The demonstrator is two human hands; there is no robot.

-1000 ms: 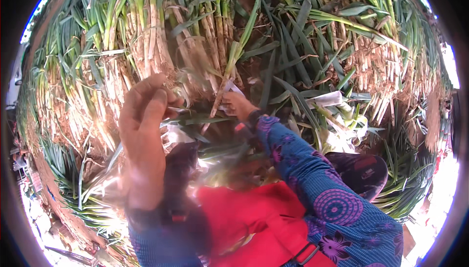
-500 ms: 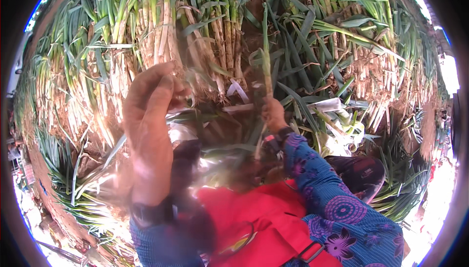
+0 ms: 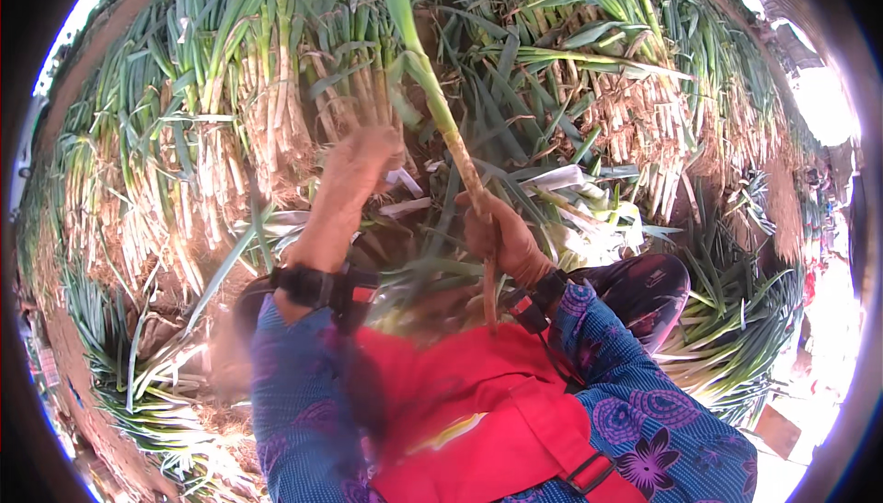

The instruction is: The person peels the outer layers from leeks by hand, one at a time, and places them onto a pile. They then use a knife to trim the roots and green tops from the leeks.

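My right hand (image 3: 504,238) is closed around the pale lower shaft of a long green onion (image 3: 446,126). The stalk tilts up and to the left, green leaves at the top and its lower end near my red apron (image 3: 478,393). My left hand (image 3: 361,161) is raised to the left of the stalk, apart from the shaft. Motion smears its fingers, so I cannot tell if they hold anything. Just above it a loose green leaf (image 3: 402,94) curls beside the stalk, also blurred. Both wrists wear dark bands.
Bundled green onions (image 3: 267,117) stand in a row at the far left, with more bundles (image 3: 644,117) at the far right. Peeled leaves and pale skins (image 3: 575,204) lie ahead of my knee. Other green onions (image 3: 170,420) lie at the near left, and another pile (image 3: 736,347) at the right.
My left hand has moved right, toward the stalk. The green onion in my right hand has come nearer and now leans left. The view has shifted slightly.
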